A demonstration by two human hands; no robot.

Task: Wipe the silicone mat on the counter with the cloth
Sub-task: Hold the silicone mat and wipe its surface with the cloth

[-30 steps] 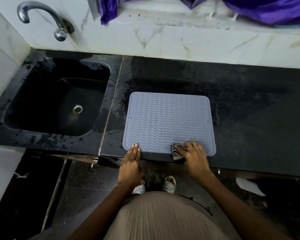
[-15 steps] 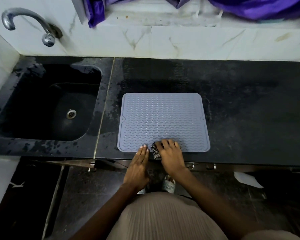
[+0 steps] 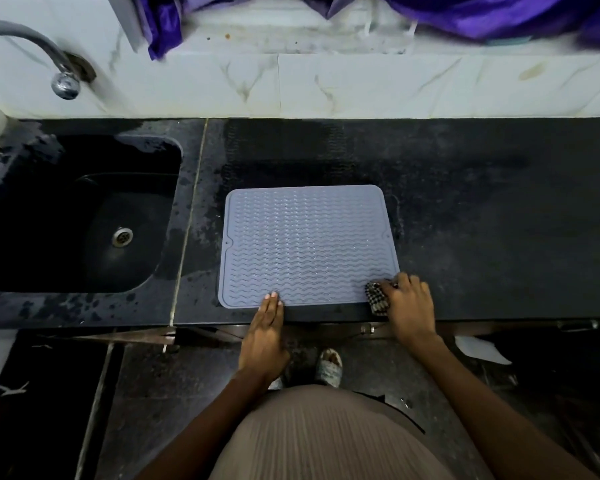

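Mat (image 3: 309,244) on counter (image 3: 499,220), sink (image 3: 80,216) left, cloth (image 3: 376,297) seemingly at mat's near-right corner

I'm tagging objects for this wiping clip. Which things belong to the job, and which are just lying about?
Part of the job: silicone mat; cloth; right hand gripping it; left hand pressing the mat's near edge.

Just there: sink; tap; purple fabric; counter.

head view | worn on head | looks steeply down | counter (image 3: 465,216) near
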